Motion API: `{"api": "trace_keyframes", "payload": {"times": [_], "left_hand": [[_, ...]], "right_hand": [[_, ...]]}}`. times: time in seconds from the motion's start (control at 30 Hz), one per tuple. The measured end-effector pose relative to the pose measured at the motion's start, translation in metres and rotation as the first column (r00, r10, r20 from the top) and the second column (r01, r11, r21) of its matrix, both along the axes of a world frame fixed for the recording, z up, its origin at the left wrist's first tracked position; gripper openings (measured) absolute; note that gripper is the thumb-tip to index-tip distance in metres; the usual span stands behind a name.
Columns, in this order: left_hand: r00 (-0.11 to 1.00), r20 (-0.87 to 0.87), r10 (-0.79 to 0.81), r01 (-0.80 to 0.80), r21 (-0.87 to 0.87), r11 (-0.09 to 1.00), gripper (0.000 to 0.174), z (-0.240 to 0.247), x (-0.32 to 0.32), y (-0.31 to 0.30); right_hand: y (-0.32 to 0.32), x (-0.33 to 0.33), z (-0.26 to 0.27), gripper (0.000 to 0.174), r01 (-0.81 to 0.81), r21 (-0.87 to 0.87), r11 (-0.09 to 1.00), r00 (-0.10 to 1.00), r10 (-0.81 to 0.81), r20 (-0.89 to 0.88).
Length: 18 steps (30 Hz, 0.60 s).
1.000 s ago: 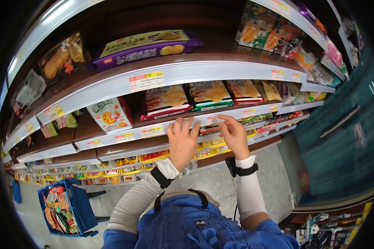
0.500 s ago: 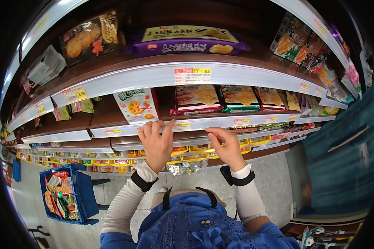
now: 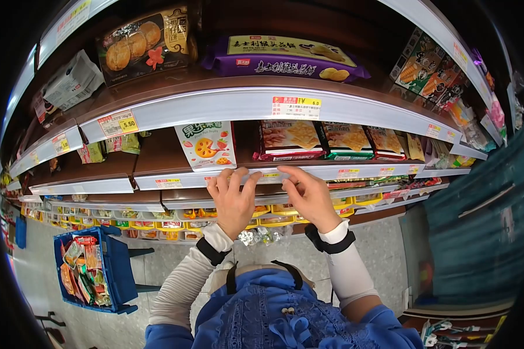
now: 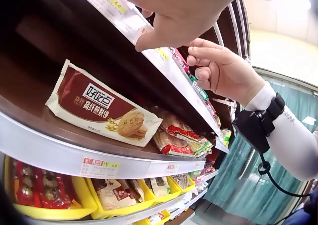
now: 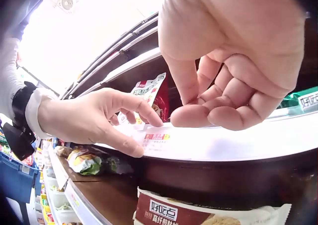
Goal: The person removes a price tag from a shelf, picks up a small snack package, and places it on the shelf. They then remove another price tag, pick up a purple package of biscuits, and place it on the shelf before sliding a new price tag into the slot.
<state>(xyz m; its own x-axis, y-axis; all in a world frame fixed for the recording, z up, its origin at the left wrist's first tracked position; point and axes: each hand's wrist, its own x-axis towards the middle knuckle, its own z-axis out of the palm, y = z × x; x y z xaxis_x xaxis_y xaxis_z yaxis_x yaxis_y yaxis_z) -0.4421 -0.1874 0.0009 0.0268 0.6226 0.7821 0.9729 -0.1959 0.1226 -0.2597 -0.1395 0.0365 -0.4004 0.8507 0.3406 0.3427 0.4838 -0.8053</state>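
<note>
Both hands are up at the white price rail (image 3: 355, 171) of a snack shelf. My left hand (image 3: 234, 195) lays its straight fingers over the rail's top below a white fruit-biscuit pack (image 3: 206, 145); its thumb (image 5: 130, 148) presses the rail's front beside a yellow price tag (image 5: 156, 138). My right hand (image 3: 307, 195) is just to its right, with its fingers (image 5: 223, 113) curled and thumb meeting the index tip. Nothing shows between them. Its fingertips hover at the rail by the tag (image 3: 271, 175). A brown biscuit pack (image 4: 99, 106) lies on the shelf below.
Red and green cracker packs (image 3: 314, 139) stand on the shelf behind the rail. A purple box (image 3: 285, 58) lies one shelf up. Lower shelves hold yellow trays (image 4: 124, 197) of snacks. A blue basket (image 3: 113, 267), full of packets, sits on the floor at the left.
Both hands have slid left along the rail, from below the cracker packs to below the white pack. The right hand has come closer to the left.
</note>
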Motion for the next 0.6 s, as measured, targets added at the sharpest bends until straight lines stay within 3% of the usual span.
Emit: {"api": "trace_keyframes", "payload": {"times": [0.43,0.6], "left_hand": [[0.996,0.085,0.018,-0.014,-0.054,0.998,0.039,-0.0006,-0.0005,-0.0002],[0.996,0.089,-0.003,0.004,-0.014,1.000,0.030,-0.0057,-0.0006,0.0018]], "right_hand": [[0.0014,-0.0057,0.0056,0.031,0.027,0.068,0.997,0.990,-0.036,0.136],[0.0002,-0.0107,0.0040,0.028,0.009,0.109,0.994,0.993,-0.021,0.115]]}}
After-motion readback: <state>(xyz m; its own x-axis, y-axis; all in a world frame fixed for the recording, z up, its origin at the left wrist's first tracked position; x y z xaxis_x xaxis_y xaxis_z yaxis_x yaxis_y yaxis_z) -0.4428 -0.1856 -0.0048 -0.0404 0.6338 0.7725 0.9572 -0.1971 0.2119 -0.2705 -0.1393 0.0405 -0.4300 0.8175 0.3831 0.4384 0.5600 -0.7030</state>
